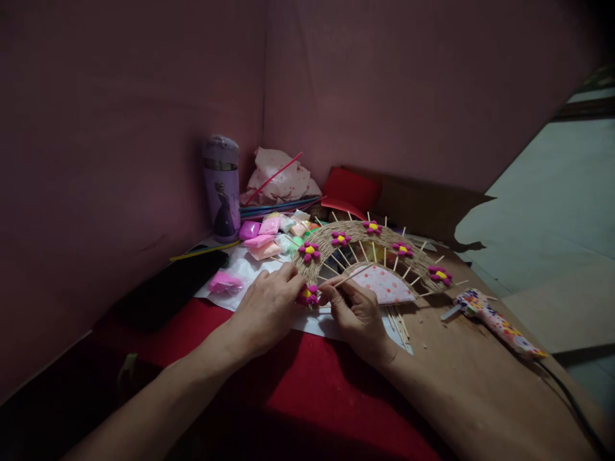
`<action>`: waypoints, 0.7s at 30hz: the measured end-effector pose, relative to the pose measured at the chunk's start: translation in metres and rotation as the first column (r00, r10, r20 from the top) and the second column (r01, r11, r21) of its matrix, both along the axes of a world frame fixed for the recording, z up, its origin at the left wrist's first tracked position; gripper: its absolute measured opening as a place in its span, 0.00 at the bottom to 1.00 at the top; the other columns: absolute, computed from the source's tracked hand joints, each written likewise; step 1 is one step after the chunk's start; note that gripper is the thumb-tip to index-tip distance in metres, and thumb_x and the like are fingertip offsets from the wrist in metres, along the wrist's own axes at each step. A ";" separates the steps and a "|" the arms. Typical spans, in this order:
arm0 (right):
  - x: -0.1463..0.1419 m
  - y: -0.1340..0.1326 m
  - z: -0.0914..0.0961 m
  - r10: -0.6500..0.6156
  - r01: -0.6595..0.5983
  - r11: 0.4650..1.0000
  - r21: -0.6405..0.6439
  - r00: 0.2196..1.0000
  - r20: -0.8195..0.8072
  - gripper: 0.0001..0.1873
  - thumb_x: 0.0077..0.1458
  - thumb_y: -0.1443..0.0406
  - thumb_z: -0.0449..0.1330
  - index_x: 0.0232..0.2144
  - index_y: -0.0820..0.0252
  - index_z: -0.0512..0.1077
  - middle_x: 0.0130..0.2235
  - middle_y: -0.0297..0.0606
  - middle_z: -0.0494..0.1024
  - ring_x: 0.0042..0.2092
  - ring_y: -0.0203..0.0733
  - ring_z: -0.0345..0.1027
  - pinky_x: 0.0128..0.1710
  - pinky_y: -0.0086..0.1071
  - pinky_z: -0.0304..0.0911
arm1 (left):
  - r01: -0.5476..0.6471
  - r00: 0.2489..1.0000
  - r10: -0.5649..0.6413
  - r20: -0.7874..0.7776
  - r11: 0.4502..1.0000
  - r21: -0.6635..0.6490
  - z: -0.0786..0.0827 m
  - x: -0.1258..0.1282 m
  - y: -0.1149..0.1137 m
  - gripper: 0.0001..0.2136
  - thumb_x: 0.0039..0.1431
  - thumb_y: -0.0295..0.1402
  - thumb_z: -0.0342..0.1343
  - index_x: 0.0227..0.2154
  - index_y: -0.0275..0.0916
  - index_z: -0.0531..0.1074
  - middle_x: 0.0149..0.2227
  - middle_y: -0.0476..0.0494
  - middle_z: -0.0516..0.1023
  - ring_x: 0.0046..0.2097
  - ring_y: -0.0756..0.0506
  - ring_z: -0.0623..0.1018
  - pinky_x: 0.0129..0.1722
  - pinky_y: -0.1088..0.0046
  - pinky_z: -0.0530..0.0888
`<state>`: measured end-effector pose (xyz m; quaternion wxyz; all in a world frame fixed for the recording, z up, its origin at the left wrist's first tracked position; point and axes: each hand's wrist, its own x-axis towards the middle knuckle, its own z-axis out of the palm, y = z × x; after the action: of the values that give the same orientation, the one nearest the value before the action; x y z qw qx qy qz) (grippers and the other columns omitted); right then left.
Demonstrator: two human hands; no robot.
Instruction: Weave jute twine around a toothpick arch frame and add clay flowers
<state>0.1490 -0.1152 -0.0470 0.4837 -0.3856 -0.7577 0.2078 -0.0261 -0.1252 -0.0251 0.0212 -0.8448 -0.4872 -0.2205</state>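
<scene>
A half-round fan of wound twine (356,230) on thin wooden sticks stands in front of me, with magenta clay flowers that have yellow centres along its band. Polka-dot cloth (383,285) covers its inner half-circle. My left hand (271,304) grips the fan's left end, beside the lowest flower (309,295). Pinched between the thumb and fingers of my right hand (358,314) is a thin wooden stick (353,275), its lower tip close to that flower. Whether the tip touches the flower I cannot tell.
Packets of coloured clay (262,243) lie on white paper at the left, near a purple tumbler (221,189). A glue gun (502,328) in patterned wrap rests at the right, its cord trailing off the edge. Loose sticks (398,323) lie below the fan. Walls stand behind.
</scene>
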 end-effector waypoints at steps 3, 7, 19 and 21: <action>0.000 0.001 -0.001 -0.008 0.008 1.000 -0.002 0.999 -0.036 0.08 0.59 0.63 0.53 0.30 0.59 0.70 0.27 0.34 0.74 0.28 0.35 0.67 0.26 0.27 0.61 | -0.004 1.000 0.004 -0.001 1.000 0.002 0.000 0.000 0.001 0.08 0.56 0.35 0.53 0.37 0.38 0.68 0.41 0.43 0.69 0.37 0.46 0.70 0.37 0.64 0.68; 0.000 0.001 0.000 0.012 -0.012 1.000 -0.005 1.000 -0.016 0.08 0.58 0.65 0.54 0.30 0.60 0.71 0.26 0.34 0.73 0.27 0.34 0.67 0.28 0.28 0.62 | 0.002 1.000 -0.002 0.009 1.000 -0.008 -0.001 0.000 0.001 0.07 0.56 0.34 0.54 0.36 0.38 0.69 0.41 0.43 0.69 0.37 0.45 0.71 0.37 0.64 0.68; 0.001 0.002 -0.003 -0.057 0.050 0.998 -0.040 0.973 -0.224 0.09 0.58 0.61 0.54 0.30 0.59 0.69 0.24 0.32 0.70 0.22 0.32 0.61 0.20 0.26 0.57 | 0.062 0.984 -0.098 0.150 0.971 0.230 0.005 0.000 0.001 0.08 0.53 0.32 0.56 0.38 0.41 0.72 0.37 0.43 0.72 0.43 0.42 0.69 0.47 0.56 0.66; 0.002 0.003 -0.004 -0.049 0.035 0.998 -0.054 0.963 -0.267 0.08 0.59 0.61 0.53 0.32 0.58 0.68 0.24 0.31 0.70 0.20 0.31 0.59 0.19 0.26 0.56 | 0.107 0.965 -0.166 0.201 0.956 0.273 0.007 0.000 0.000 0.07 0.55 0.30 0.54 0.37 0.41 0.73 0.34 0.45 0.73 0.41 0.44 0.70 0.48 0.56 0.66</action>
<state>0.1507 -0.1125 -0.0512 0.5763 -0.3817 -0.6718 0.2662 -0.0258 -0.1255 -0.0183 0.0616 -0.8366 -0.3935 -0.3761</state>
